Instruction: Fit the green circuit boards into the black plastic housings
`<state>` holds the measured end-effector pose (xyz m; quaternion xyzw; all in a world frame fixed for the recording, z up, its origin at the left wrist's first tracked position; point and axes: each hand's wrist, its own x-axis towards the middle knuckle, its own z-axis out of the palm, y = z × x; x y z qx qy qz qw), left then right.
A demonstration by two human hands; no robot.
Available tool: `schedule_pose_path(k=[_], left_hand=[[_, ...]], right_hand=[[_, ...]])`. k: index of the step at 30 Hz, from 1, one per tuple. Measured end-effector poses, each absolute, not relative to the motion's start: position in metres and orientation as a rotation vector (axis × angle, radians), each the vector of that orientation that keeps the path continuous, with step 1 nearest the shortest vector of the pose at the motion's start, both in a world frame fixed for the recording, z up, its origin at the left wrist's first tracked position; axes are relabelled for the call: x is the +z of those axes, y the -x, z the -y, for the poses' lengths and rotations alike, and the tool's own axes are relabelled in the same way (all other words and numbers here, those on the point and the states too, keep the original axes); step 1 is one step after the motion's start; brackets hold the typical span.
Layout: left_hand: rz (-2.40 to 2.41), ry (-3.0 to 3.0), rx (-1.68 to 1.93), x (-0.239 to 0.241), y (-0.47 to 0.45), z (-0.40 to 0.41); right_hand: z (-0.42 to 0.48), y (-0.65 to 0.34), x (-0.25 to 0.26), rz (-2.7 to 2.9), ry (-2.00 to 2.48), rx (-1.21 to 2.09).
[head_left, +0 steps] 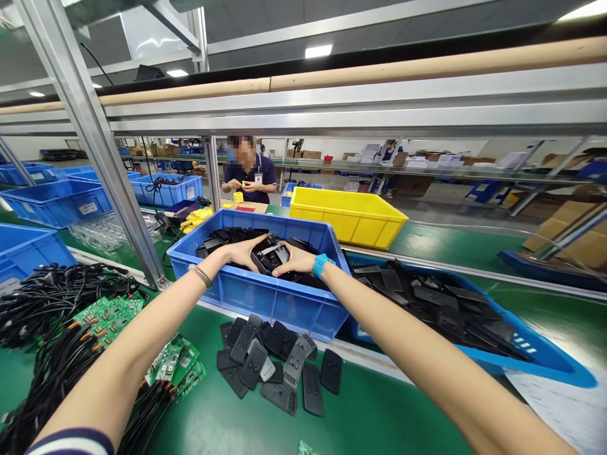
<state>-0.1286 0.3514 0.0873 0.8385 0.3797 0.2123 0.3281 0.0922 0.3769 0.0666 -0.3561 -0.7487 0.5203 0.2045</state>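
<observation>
Both arms reach forward into a blue plastic bin (pixel 279 303) full of black plastic parts (pixel 227 236). My left hand (pixel 244 253), with a bangle on the wrist, curls round the left side of several black plastic housings (pixel 271 254). On their right side my right hand (pixel 296 260), wearing a light blue wristband, closes round the same cluster. The fingers on the far side are partly hidden. In front of the bin, a loose pile of flat black plastic covers (pixel 255 363) lies on the green bench (pixel 213 423).
Green circuit boards (pixel 177 363) and bundled black cables (pixel 61 303) lie at left. A blue basket (pixel 564 373) of black covers stands at right, a yellow bin (pixel 346 218) behind. A metal post (pixel 102 145) rises at left; a co-worker (pixel 249 174) is across the line.
</observation>
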Motion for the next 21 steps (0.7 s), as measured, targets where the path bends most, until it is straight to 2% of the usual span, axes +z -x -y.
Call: schedule_pose_path(k=[13,17,21], left_hand=[[-0.782,-2.098,0.965,0.101,0.121,-0.341],[-0.768,-2.283,1.016,0.129,0.117,-0.330],[-0.818,-2.430,1.028,0.172,0.105,-0.280]], right_hand=[[-0.353,-0.084,0.097,1.926,0.785,1.347],[-0.344,-0.088,0.117,1.951,0.636,1.207],[-0.303,-0.098,0.149,2.002,0.494,0.881]])
